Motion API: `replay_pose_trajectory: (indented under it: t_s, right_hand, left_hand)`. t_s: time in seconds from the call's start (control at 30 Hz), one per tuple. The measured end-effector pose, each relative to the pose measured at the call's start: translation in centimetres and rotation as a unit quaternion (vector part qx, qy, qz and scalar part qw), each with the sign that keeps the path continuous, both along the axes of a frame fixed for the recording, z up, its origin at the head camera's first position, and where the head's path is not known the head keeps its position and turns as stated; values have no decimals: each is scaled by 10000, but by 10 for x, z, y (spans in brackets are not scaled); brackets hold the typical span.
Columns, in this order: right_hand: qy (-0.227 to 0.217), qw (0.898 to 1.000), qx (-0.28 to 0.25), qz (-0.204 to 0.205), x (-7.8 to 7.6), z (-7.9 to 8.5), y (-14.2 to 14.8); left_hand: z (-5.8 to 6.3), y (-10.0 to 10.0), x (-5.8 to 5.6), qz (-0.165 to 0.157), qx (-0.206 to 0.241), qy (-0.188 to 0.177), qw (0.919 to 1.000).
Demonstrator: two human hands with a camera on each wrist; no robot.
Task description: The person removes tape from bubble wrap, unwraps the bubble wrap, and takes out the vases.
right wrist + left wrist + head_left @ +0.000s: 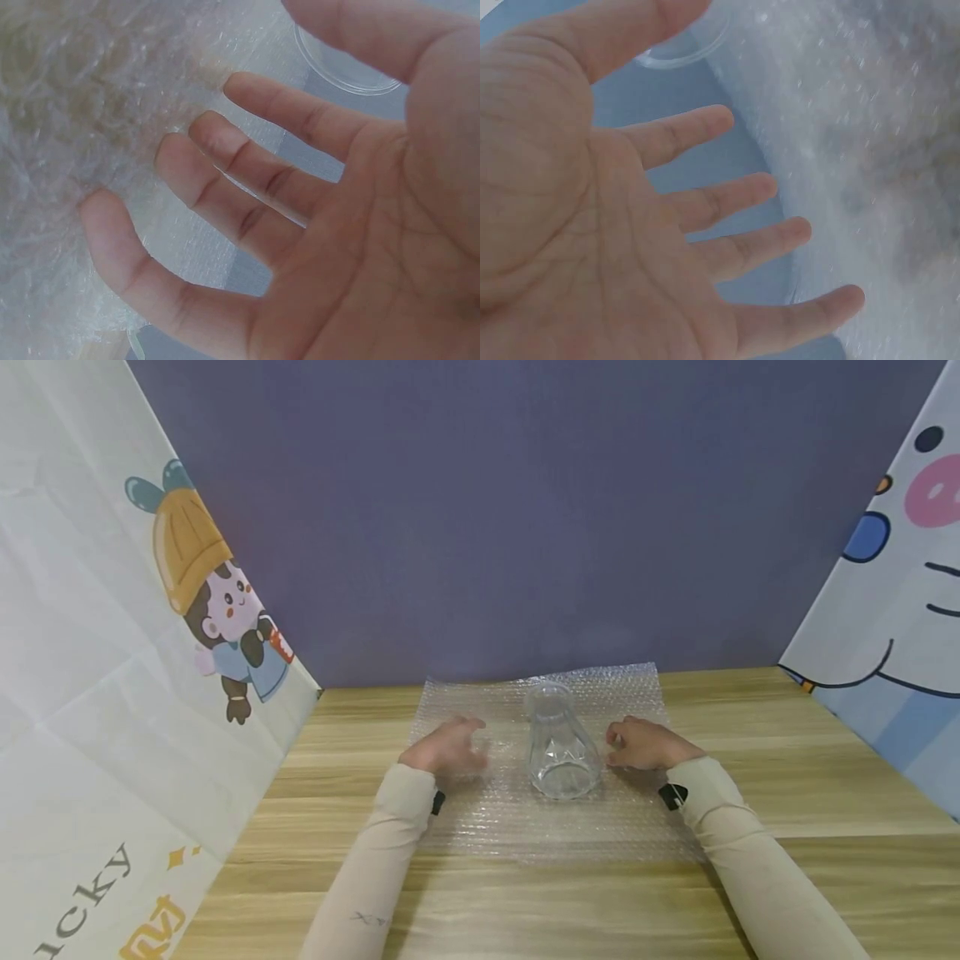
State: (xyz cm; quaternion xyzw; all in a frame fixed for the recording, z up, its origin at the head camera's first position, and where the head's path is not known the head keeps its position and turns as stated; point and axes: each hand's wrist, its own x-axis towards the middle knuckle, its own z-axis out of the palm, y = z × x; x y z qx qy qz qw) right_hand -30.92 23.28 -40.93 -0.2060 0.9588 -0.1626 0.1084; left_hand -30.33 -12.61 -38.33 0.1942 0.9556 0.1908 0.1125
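Note:
A clear glass vase (562,752) with faceted sides is on a sheet of bubble wrap (487,818), its flared rim at the far end and its wider end nearer me. Left of the vase, my left hand (450,746) hovers over the wrap with nothing in it; the left wrist view shows its fingers (727,202) straight and spread. On the other side, my right hand (645,743) is close beside the glass, holding nothing. Its fingers (217,187) are loosely bent in the right wrist view, overlapping the bubble wrap (60,97).
The wrap lies on a wood-grain table (322,827), its far edge against a dark purple-blue backdrop (480,527). White sheets with cartoon prints, a left one (90,610) and a right one (900,635), hang at the sides.

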Motion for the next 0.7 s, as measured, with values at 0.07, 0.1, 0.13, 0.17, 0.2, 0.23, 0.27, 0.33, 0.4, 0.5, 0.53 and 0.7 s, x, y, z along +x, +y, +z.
replay_pose_trajectory:
  t_s: [0.07,0.1,0.13,0.17,0.2,0.23,0.27,0.33,0.4,0.5,0.53,0.7]
  right_hand:
    - [-21,10000,14,-11,0,0,0]
    - [-35,10000,16,-12,0,-1,0]
    - [-32,10000,19,2,0,-1,0]
    - [-25,10000,23,22,-1,-1,0]
    - [-28,10000,25,24,-1,-2,0]
    - [-17,10000,25,36,-1,-2,0]
    - [-17,10000,24,33,-1,-2,0]
    - [1,10000,20,42,-2,-3,1]
    - [8,10000,12,50,-3,-4,1]
    - [3,10000,-1,34,-3,-4,2]
    - [3,10000,-3,41,-3,-4,2]
    - [-34,10000,-12,3,-4,-3,3]
  left_hand:
    - [-3,3,1,37,-22,-114,9999]
    - [-5,4,1,63,-31,-152,9999]
    - [-6,5,1,75,-31,-169,9998]
    - [-7,6,1,109,-20,-198,9997]
    - [-9,7,0,122,-17,-215,9997]
    - [-10,8,0,155,-15,-236,9996]
    - [-12,8,-1,187,-25,-262,9995]
    - [-14,10,0,274,-37,-358,9990]
    - [-16,11,1,343,-67,-455,9984]
    - [-19,14,3,438,-124,-627,9970]
    - [-20,14,4,449,-176,-663,9966]
    - [-23,18,4,408,-549,-657,9955]
